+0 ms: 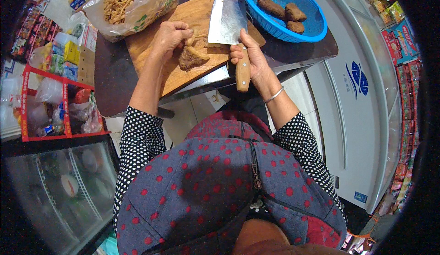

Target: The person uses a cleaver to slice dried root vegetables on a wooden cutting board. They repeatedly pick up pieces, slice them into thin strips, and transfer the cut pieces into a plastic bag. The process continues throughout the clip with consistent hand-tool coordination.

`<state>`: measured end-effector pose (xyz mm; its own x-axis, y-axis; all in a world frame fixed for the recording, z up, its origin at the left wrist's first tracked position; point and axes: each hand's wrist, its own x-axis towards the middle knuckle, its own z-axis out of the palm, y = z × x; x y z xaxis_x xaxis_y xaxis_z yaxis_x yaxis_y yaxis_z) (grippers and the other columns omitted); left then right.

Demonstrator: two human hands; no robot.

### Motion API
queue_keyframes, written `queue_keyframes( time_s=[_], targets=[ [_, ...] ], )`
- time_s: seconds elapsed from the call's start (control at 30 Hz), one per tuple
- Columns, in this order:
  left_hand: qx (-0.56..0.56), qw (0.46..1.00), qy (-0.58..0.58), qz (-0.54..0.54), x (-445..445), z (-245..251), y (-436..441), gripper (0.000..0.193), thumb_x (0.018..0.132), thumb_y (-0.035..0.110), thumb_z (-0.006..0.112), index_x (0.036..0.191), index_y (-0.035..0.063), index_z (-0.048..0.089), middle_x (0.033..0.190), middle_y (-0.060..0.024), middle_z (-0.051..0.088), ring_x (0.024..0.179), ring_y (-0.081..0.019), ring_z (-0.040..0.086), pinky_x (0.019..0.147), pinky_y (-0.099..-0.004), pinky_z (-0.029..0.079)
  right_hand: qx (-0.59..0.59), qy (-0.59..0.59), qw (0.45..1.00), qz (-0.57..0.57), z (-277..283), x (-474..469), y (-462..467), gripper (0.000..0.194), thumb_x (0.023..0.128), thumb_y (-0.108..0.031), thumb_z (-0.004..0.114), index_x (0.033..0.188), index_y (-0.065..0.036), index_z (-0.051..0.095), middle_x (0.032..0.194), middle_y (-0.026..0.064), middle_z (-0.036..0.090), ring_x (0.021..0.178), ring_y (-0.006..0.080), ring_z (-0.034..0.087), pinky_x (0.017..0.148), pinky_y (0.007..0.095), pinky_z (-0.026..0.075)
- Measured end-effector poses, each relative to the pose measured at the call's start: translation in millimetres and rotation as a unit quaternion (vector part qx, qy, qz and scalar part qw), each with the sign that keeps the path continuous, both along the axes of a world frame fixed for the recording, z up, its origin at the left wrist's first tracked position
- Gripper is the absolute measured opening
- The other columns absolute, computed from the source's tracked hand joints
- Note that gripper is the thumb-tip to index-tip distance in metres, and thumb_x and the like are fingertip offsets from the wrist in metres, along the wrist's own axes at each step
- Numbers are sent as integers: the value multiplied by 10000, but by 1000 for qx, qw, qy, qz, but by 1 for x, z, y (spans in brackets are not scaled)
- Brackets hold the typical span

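My right hand [252,53] grips the riveted wooden handle of a cleaver [227,18]. Its broad steel blade is over the right part of a wooden cutting board [178,78]. My left hand [171,39] is closed at the fingertips above the board, apparently pinching a small pale piece of food [188,41]. Just below those fingers lies an irregular brown chunk of food [192,59], its cut face pale. Thin slices [201,41] lie between my left hand and the blade, partly hidden by it.
An open plastic bag [151,12] of cut brown strips [118,4] rests at the board's far left. At far right, a blue plastic basket [319,31] holds brown chunks [294,12]. A chest freezer [354,117] flanks the right; a red-edged shelf [65,107] holds packages on the left.
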<state>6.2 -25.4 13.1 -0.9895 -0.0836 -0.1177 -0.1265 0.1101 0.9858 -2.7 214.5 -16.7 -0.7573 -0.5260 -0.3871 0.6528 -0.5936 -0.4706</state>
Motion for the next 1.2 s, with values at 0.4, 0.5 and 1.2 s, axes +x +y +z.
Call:
queue_keyframes(
  time_s=[0.4, 0.5, 1.2],
  targets=[
    [148, 973, 43, 171, -17, -17, -9, 92, 843, 46, 677, 903, -24, 672, 701, -21, 618, 469, -54, 470, 378, -194, 360, 57, 20, 998, 7, -1, 0, -1, 375, 872, -450, 663, 977, -183, 422, 683, 7, 468, 486, 57, 446, 439, 225, 457],
    [112, 973, 19, 203, -17, -18, -9, 92, 842, 48, 674, 906, -18, 676, 686, -14, 610, 464, -56, 477, 398, -191, 386, 50, 14, 999, 9, 4, 7, -4, 350, 876, -440, 662, 931, -181, 433, 676, 2, 461, 481, 55, 439, 437, 220, 450],
    [-61, 985, 142, 74, -5, -8, 1, 227, 829, 72, 663, 1024, -41, 691, 775, -42, 665, 628, -88, 588, 539, -235, 470, 110, 42, 993, -6, 47, 43, -4, 352, 885, -391, 662, 952, -125, 443, 681, 18, 505, 483, 69, 471, 433, 243, 450]
  ],
)
